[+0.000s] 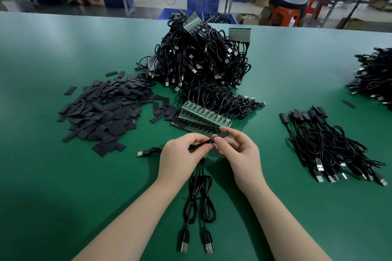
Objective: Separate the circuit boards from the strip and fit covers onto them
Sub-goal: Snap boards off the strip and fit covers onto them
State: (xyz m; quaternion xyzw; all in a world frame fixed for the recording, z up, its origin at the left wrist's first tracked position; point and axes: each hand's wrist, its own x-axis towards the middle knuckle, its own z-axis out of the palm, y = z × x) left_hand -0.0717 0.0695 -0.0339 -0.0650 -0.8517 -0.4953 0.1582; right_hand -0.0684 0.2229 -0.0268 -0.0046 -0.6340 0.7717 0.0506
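Pinching a flat matte black cover (224,134), right hand (239,154); left hand (182,154) gripping thin glossy cable (198,146).

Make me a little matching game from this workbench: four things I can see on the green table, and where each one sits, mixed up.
Things:
1. pile of loose black covers
2. strip of green circuit boards
3. bundle of covered cables
4. two USB plugs

Places:
A. right of the hands
B. just beyond the fingertips
C. nearest the camera, between the forearms
D. left of the hands

Pairs: 1-D, 2-B, 3-A, 4-C
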